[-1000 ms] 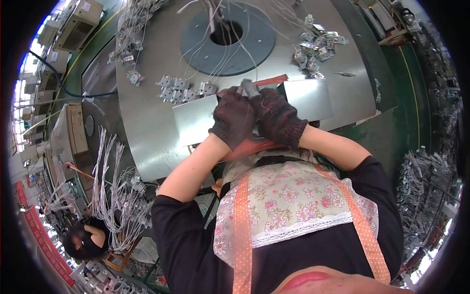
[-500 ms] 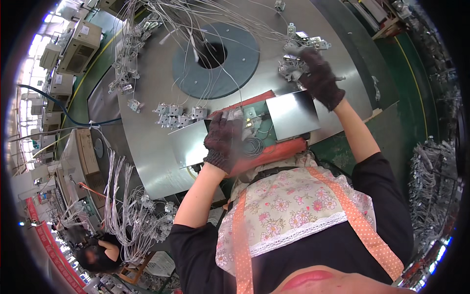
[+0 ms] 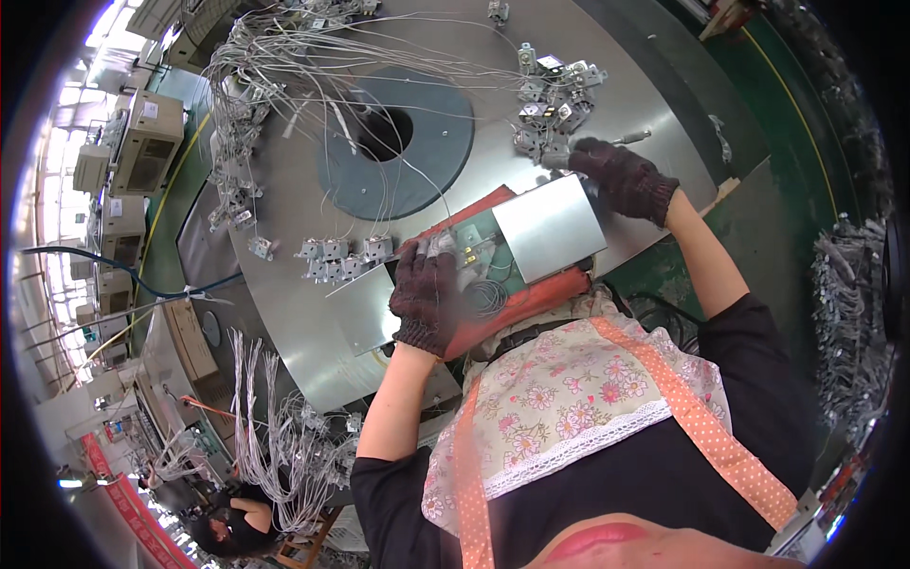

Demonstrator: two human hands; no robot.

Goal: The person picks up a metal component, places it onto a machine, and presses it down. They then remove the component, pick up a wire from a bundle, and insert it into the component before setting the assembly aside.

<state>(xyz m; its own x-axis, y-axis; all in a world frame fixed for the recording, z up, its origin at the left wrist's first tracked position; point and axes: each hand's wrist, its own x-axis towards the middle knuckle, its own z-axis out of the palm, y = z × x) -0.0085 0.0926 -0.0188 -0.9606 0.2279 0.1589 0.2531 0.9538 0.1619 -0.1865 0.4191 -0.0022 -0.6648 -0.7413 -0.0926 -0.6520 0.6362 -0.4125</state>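
Note:
My left hand [image 3: 422, 296], in a dark brown knit glove, lies over the left part of a work fixture in front of my body. Its fingers are curled at small silvery pieces [image 3: 444, 245]; what they grip is hidden. A loop of thin grey wire [image 3: 488, 298] sits beside it, between two shiny metal plates [image 3: 550, 228] on the fixture. My right hand [image 3: 626, 180], gloved alike, is at the near edge of a heap of small metal box-shaped parts [image 3: 555, 100]. Its fingers are closed together around something greyish that I cannot make out.
A grey disc [image 3: 441, 161] with a central hole sits on the round metal table [image 3: 303, 322]; many wires run over it. A row of metal parts [image 3: 332, 258] stands left of the fixture. A slim metal tool [image 3: 633, 137] lies beyond my right hand. Another person [image 3: 232, 526] sits lower left.
My right hand has come down from over the heap of metal parts to its near edge, uncovering the heap. My left hand stays at the fixture. The whole view has shifted slightly.

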